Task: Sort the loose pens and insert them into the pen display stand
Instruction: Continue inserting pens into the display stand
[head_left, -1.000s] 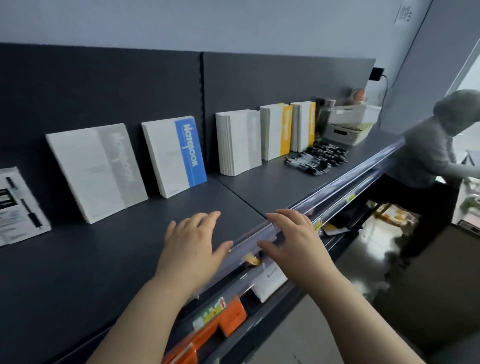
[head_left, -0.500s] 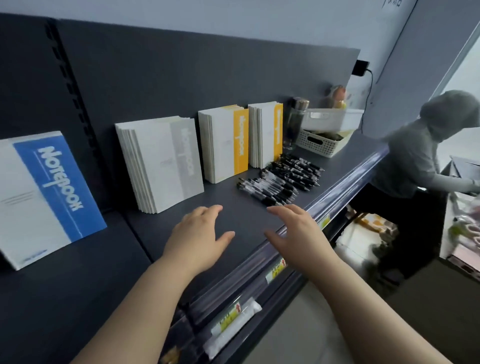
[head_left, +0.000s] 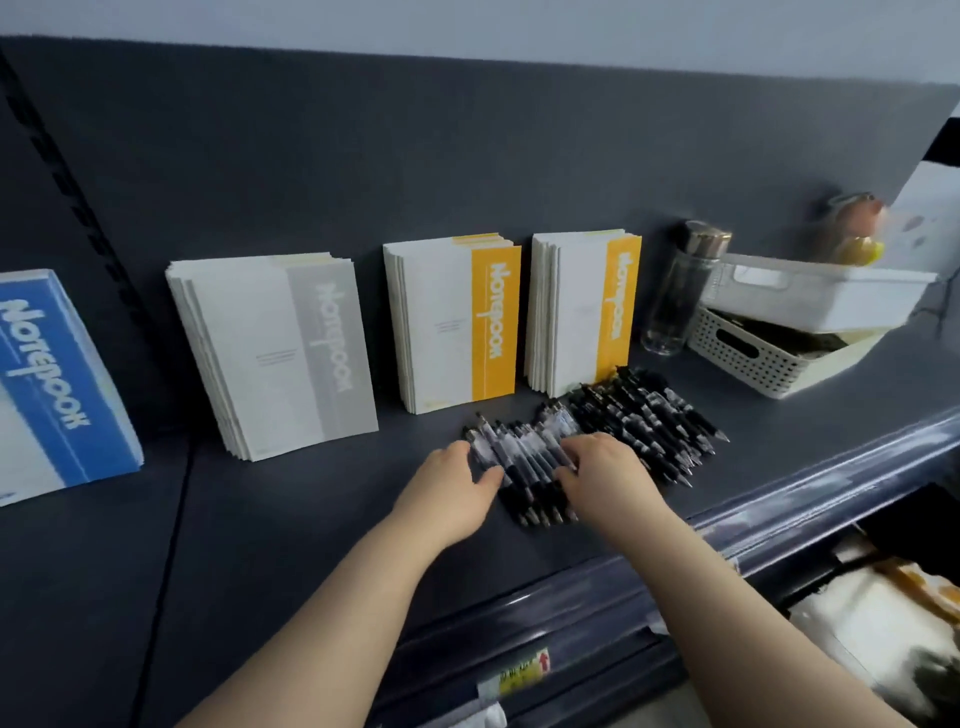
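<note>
A pile of loose pens lies on the dark shelf (head_left: 291, 519) in front of the yellow notebooks. One group has clear barrels and black grips (head_left: 524, 457); an all-black group (head_left: 649, 415) lies to its right. My left hand (head_left: 452, 483) touches the left edge of the clear-barrel group, fingers and thumb spread. From the right, my right hand (head_left: 602, 467) rests its fingers on top of the same pens. Neither hand has lifted a pen. No pen display stand can be made out.
Notebook stacks lean on the back panel: blue (head_left: 57, 384), grey (head_left: 280, 353), two yellow (head_left: 457, 322) (head_left: 587, 312). A clear bottle (head_left: 680, 291) stands beside a perforated cream basket (head_left: 748, 358) with a white tray (head_left: 810, 296) on top. The shelf's front rail (head_left: 831, 483) runs at right.
The view has swung right and closer to the pens. Both hands moved forward from the shelf's front edge onto the pen pile. The person at right is out of view.
</note>
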